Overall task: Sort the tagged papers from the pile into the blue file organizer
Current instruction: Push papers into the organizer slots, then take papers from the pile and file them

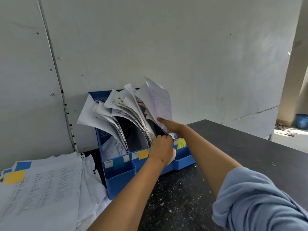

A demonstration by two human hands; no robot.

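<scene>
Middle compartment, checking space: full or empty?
Partly full: the middle compartment of the organizer holds papers with a dark gap.

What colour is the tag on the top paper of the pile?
Yellow: the tag on the top sheet of the pile, seen in the head view.
</scene>
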